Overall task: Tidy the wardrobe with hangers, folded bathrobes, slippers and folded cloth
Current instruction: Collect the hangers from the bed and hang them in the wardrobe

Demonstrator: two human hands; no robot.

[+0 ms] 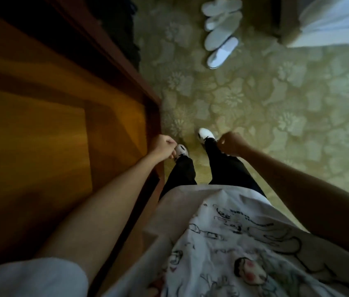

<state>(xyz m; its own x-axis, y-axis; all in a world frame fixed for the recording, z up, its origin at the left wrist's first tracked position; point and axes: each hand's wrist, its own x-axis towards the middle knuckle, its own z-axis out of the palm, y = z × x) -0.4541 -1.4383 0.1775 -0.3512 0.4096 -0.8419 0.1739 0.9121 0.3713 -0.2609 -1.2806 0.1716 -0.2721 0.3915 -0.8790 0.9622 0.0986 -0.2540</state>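
Right now the person stands on the patterned carpet [276, 108] with the wardrobe [40, 125] at their left side, its wooden panel running alongside the left arm. Both arms hang down. The left hand [163, 147] is just beside the wardrobe's front edge, fingers curled in and grasping nothing that I can see. The right hand [231, 144] hangs farther from the wardrobe, over the right leg, likewise curled with nothing in it, though it is dim and a little blurred.

The slippers [220, 33] lie on the carpet well ahead of the person, out from the wardrobe's far end. They are white and sit in a loose overlapping row, not set as neat pairs; I would guess four, but the far ones blur together. Beyond them, farther still from the wardrobe, is a white cloth [336, 22] at the top corner; whether it is a bathrobe, bedding or the folded cloth I cannot tell.

No hangers or folded robes show from here, and the wardrobe's inside is too dark to read. By my reckoning the slippers are not yet dealt with, and how much of the rest is done cannot be judged from this view.
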